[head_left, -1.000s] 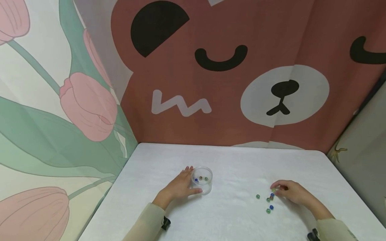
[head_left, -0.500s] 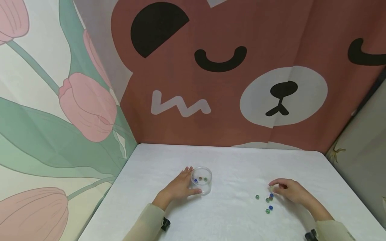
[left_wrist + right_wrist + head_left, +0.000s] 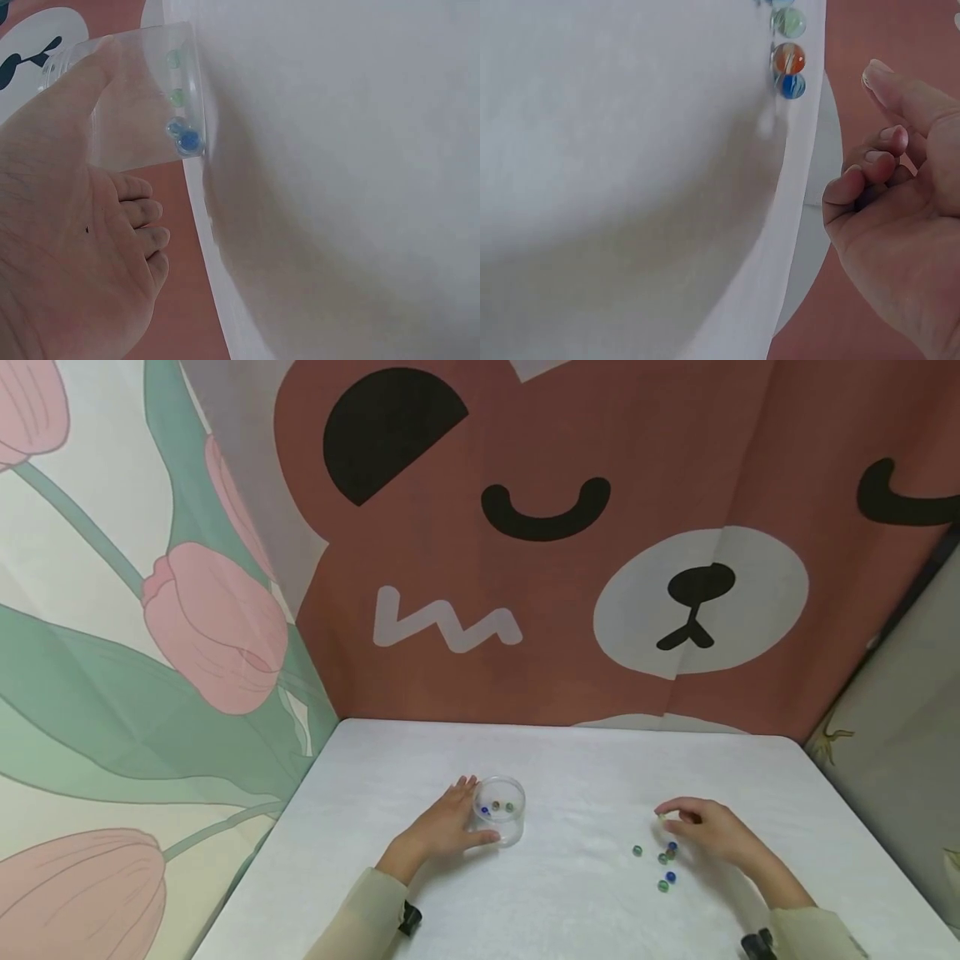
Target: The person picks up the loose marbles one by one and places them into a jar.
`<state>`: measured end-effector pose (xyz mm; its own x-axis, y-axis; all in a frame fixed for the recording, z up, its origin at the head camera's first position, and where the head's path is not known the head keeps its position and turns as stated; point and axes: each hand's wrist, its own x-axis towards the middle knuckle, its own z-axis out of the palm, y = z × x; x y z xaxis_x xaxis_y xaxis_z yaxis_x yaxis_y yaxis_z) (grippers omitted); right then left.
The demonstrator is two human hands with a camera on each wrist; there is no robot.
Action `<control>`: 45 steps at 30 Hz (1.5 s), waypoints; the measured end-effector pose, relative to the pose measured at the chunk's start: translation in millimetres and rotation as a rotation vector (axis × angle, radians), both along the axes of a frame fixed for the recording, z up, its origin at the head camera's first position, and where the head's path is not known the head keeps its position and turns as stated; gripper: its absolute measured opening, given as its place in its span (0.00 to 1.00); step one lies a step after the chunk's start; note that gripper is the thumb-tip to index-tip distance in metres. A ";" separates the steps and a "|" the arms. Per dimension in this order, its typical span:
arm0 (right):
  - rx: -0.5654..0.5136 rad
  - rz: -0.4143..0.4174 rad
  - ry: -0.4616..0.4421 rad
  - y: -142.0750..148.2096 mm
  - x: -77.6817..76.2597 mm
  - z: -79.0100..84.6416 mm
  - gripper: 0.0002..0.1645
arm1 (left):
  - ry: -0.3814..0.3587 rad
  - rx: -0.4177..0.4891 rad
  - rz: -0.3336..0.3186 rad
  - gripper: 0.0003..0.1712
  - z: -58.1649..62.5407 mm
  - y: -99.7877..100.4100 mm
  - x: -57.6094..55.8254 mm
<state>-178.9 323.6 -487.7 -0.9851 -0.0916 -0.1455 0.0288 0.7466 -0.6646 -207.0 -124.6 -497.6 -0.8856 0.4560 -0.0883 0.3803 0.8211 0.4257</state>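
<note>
A clear round plastic jar [image 3: 512, 831] stands upright on the white table, with several marbles [image 3: 177, 97] at its bottom. My left hand [image 3: 444, 828] holds the jar's left side, thumb across the front and fingers behind. To the right, my right hand [image 3: 708, 828] is raised above the table and pinches a marble [image 3: 661, 816] between thumb and index finger; the fingertips mostly cover it. Below that hand lie a blue marble [image 3: 672, 846], an orange marble [image 3: 789, 58] and a green marble [image 3: 663, 859] in a close group.
Another green marble [image 3: 637, 851] lies left of the group. Nearer the front are a second blue marble [image 3: 671, 877] and one more green marble [image 3: 663, 887]. Behind the white table [image 3: 570, 760] hangs a brown cloth [image 3: 555, 685] with a bear face.
My right hand has lifted the pinched marble off the group and moved up and slightly left. The left hand stays at the jar.
</note>
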 end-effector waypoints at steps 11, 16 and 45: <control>-0.135 -0.022 0.013 -21.8 3.1 4.9 0.22 | 0.006 0.007 -0.012 0.62 -2.2 -1.4 -0.6; -0.170 -0.049 0.015 -33.7 3.5 8.1 0.25 | 0.015 0.018 -0.018 0.62 -0.5 -1.9 0.1; -0.470 -0.025 0.013 -140.0 -6.8 12.3 0.20 | 0.134 -0.055 -0.054 0.62 -3.6 1.1 -1.0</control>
